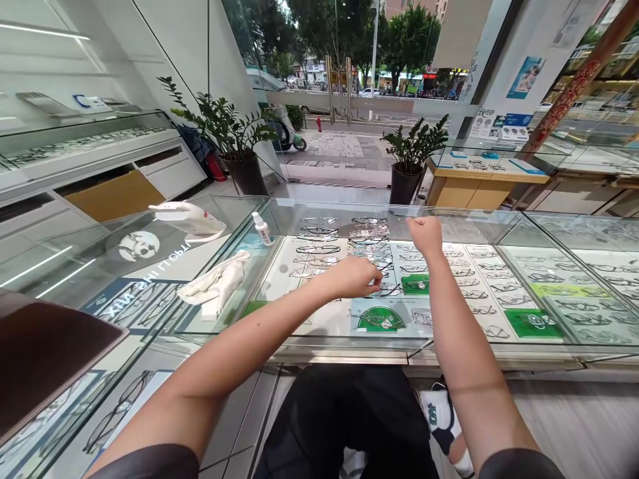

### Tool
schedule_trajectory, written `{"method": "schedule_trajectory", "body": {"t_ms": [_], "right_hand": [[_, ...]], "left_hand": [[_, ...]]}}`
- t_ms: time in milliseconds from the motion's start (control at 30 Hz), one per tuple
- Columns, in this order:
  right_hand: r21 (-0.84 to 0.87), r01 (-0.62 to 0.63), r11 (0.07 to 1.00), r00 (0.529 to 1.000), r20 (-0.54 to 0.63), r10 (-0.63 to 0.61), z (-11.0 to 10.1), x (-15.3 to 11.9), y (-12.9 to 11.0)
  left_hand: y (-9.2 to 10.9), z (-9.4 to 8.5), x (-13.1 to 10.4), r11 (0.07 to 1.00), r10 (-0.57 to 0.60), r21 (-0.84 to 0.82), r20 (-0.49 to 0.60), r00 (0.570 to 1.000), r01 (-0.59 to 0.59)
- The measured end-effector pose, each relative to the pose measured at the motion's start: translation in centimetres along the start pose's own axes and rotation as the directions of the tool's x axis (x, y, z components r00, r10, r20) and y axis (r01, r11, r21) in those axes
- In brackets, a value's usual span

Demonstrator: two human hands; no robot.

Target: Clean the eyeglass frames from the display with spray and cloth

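Lying crumpled on the clear glass counter [319, 342], a cream cloth [215, 285]. Just beyond it, to the right, we see a small white plastic bottle [263, 230], upright. Our left hand [356, 276] pinches dark, thin-framed eyeglasses [393, 291] above rows of thin spectacle frames [318, 250]. Farther right, our right hand [426, 235] is balled into a fist over the same counter.

Two potted plants [412, 152] beside glass doors [348, 93], scooter [298, 141] outside.
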State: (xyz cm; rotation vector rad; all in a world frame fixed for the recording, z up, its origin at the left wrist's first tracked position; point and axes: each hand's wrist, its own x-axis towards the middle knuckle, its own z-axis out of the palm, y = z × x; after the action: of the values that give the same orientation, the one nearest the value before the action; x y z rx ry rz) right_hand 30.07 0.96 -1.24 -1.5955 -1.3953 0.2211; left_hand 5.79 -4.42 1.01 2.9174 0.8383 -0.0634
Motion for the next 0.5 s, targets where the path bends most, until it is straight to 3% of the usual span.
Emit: {"method": "schedule_trajectory", "body": {"t_ms": [233, 367, 500], "right_hand": [[-0.023, 0.033, 0.999, 0.997, 0.067, -0.031, 0.3, -0.3, -0.1], [-0.007, 0.018, 1.0, 0.998, 0.066, -0.018, 0.4, -0.3, -0.1], [0.006, 0.028, 1.0, 0.996, 0.088, -0.028, 0.5, -0.4, -0.2]], "left_hand": [[-0.4, 0.2, -0.8, 0.998, -0.065, -0.022, 0.049, 0.997, 0.066], [-2.3, -1.3, -5.1, 0.982, -0.189, -0.007, -0.029, 0.982, 0.189], [-4.2, -1.9, -10.1, 0.928, -0.369, 0.071, 0.051, 0.928, 0.366]]}}
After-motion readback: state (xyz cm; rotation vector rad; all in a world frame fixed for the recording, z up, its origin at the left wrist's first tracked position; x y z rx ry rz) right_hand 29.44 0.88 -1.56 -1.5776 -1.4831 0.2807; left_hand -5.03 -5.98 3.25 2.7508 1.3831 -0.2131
